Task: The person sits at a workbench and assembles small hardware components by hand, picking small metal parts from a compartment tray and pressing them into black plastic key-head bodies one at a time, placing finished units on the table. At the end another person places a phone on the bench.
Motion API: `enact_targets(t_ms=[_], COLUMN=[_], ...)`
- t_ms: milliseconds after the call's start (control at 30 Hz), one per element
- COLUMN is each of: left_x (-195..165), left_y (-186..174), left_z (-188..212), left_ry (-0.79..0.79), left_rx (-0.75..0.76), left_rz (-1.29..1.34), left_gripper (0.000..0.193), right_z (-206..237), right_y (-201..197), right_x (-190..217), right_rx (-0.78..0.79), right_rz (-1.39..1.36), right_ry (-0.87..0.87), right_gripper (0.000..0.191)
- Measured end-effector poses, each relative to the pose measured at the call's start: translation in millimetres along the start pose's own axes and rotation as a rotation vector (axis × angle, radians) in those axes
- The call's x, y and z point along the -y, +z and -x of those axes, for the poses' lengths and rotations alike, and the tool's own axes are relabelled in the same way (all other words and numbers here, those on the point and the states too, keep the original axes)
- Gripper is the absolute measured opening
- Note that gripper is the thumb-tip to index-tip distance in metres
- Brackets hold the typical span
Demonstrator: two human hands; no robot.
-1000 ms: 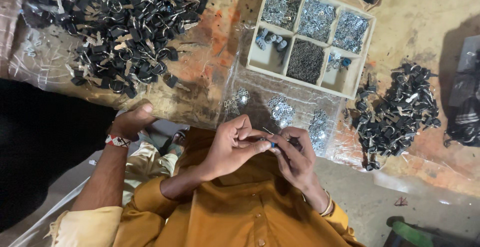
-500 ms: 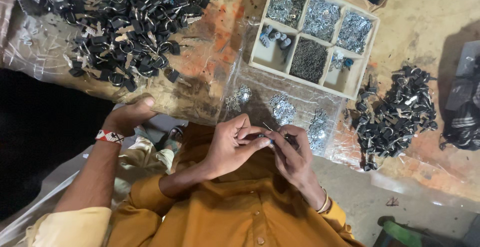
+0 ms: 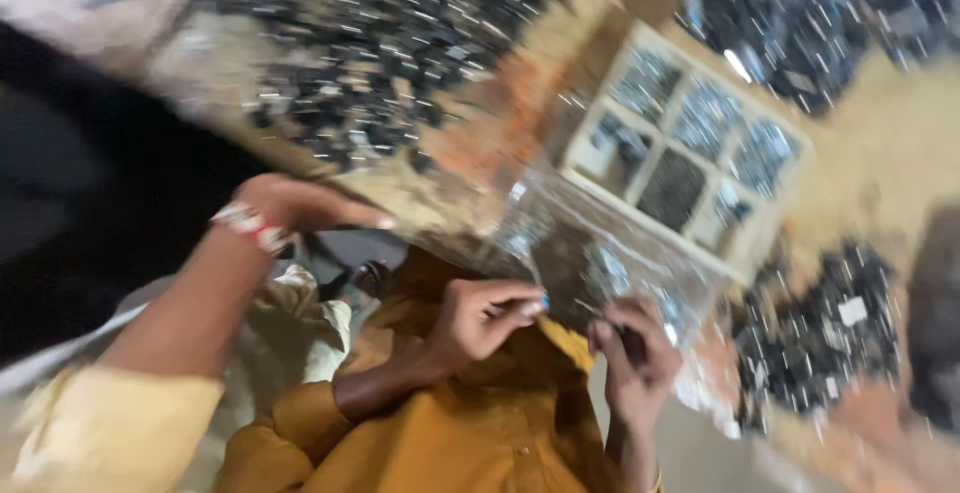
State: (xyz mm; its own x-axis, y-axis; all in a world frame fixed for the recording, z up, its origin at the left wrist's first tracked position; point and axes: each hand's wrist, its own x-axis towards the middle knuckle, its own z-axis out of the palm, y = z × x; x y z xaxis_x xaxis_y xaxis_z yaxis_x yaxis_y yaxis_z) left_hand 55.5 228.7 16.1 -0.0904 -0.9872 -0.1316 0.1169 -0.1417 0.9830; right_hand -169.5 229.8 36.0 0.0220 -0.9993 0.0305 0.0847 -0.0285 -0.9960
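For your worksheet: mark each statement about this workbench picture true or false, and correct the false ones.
1. The left hand and the right hand are held close together in front of the mustard-yellow shirt. True.
2. The divided tray has a single compartment. False: it is split into several compartments holding small parts.
3. Another person's hand, with a band at the wrist, rests at the bench edge. True.
4. The heap of dark parts lies inside the divided tray. False: it lies loose on the bench, to the tray's left.
5. The right hand holds a large hammer. False: only something small and dark shows at its fingers, too blurred to identify.
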Motion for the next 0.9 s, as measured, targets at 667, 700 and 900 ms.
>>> enact_targets(t_ms=[667, 700, 900], left_x=[-251.3, -252.1, -214.1], left_y=[-132.8, -131.5, -125.7], left_z=[-54.0, -56.5, -84.3], left_ry=[1.232, 1.245, 1.12], left_rx=[-0.783, -0.766, -0.507], left_rz=[0.049, 0.047, 0.003], left_gripper=[0.066, 0.063, 0.02], right_z=[-16.3, -17.5, -23.0], right_y=[12.7, 14.4, 21.6], right_x=[-50.0, -47.6, -37.8], right_rx=[0.186, 0.18, 0.163], right_rz=[0.154, 0.162, 0.151], right_ry=[-0.202, -0.206, -0.189], right_gripper=[0.023, 0.023, 0.022])
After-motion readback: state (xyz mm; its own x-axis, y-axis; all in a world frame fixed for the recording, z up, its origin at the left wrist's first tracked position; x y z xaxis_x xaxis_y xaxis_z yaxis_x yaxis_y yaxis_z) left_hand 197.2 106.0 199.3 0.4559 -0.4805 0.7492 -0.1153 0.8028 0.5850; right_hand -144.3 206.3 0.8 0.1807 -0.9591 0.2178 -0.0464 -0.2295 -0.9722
